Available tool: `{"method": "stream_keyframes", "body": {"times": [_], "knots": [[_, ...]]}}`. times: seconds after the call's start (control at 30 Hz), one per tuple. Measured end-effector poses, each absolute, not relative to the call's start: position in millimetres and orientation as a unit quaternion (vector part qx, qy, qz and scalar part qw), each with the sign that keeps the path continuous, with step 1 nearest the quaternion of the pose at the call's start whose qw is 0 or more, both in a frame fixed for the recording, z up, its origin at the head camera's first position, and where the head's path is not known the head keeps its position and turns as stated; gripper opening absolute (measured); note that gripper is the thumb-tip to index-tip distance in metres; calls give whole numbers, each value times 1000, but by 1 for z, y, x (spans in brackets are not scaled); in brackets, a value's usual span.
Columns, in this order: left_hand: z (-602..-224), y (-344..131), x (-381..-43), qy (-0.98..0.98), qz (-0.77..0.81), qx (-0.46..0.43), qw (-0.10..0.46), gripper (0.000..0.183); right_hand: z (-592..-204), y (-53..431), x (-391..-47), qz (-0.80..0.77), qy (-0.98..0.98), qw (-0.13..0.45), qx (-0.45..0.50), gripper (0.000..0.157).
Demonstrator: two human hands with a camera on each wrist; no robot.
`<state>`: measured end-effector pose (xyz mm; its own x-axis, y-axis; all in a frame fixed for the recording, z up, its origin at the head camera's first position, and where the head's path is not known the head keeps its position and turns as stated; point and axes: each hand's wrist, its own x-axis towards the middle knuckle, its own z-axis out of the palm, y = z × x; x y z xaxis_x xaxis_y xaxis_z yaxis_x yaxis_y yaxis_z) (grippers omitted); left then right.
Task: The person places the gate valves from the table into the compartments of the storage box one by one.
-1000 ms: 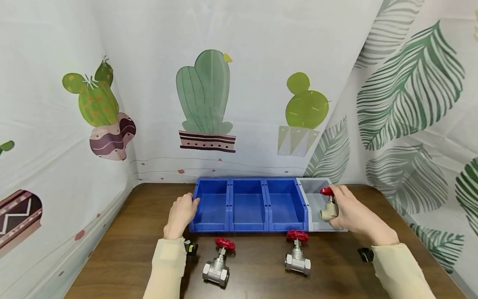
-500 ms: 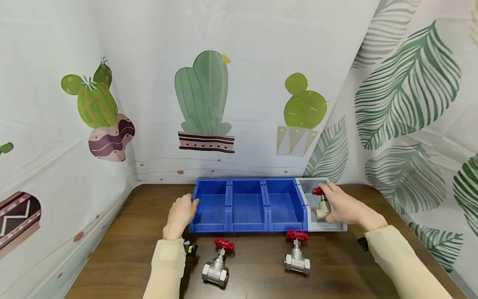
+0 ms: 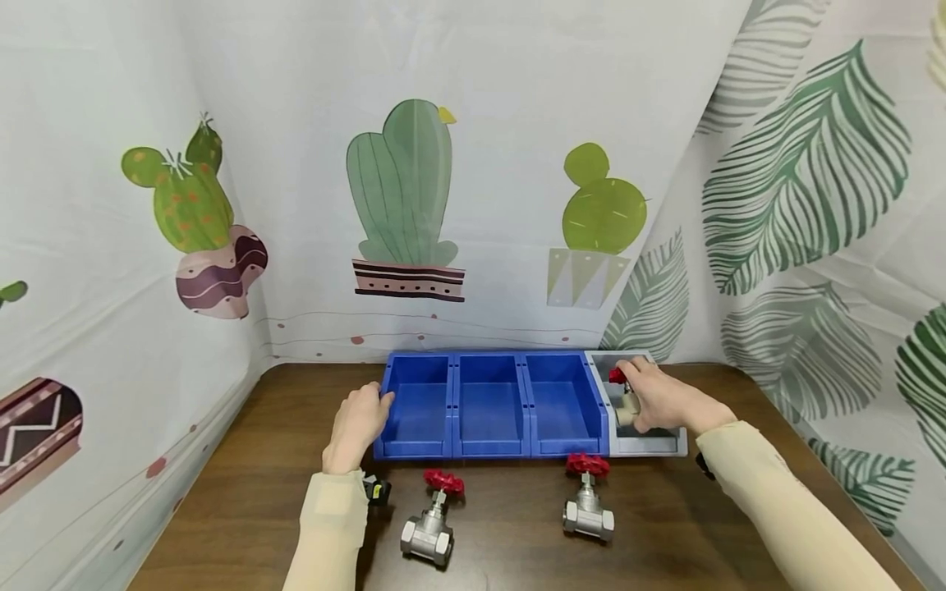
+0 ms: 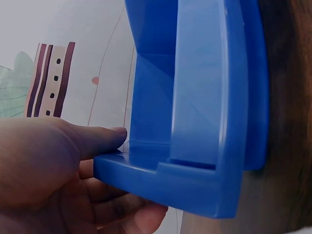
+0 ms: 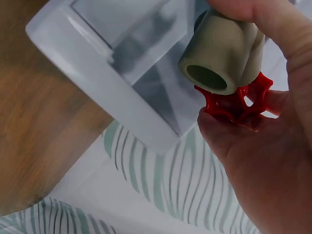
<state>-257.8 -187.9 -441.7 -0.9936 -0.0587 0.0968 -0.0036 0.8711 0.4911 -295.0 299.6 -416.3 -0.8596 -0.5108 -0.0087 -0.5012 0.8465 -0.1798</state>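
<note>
My right hand (image 3: 668, 398) holds a beige plastic valve (image 3: 628, 409) inside the grey bin (image 3: 646, 446), at the right end of the row. In the right wrist view, the valve's round open pipe end (image 5: 207, 68) faces the camera, and fingers are on its red handwheel (image 5: 234, 105). Whether the valve touches the bin floor I cannot tell. At the row's other end my left hand (image 3: 358, 427) pinches the side wall of the leftmost blue bin (image 3: 414, 449). The left wrist view has the thumb (image 4: 105, 139) on the rim and the fingers beneath, outside the wall.
Two steel valves with red handwheels lie on the wooden table in front of the bins, one left (image 3: 429, 533) and one right (image 3: 589, 519). A middle blue bin (image 3: 491, 449) and another blue bin (image 3: 569, 447) join the row. A patterned cloth (image 3: 502, 205) hangs behind.
My right hand has shifted left with the beige valve, from the grey bin's right side toward its left wall. The left hand keeps its grip in the same place.
</note>
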Motion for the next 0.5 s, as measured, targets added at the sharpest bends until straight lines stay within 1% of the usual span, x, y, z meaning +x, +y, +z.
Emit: {"method": "stream_keyframes", "body": {"times": [0.27,0.5], "knots": [[-445,-184,-259,-966,-252,19,51,41,-430,299,-303,-58,966,46,-249,88],[-443,-186,-258,-966,-250,21,55,42,-432,292,-309,-59,968,48,-240,89]]}}
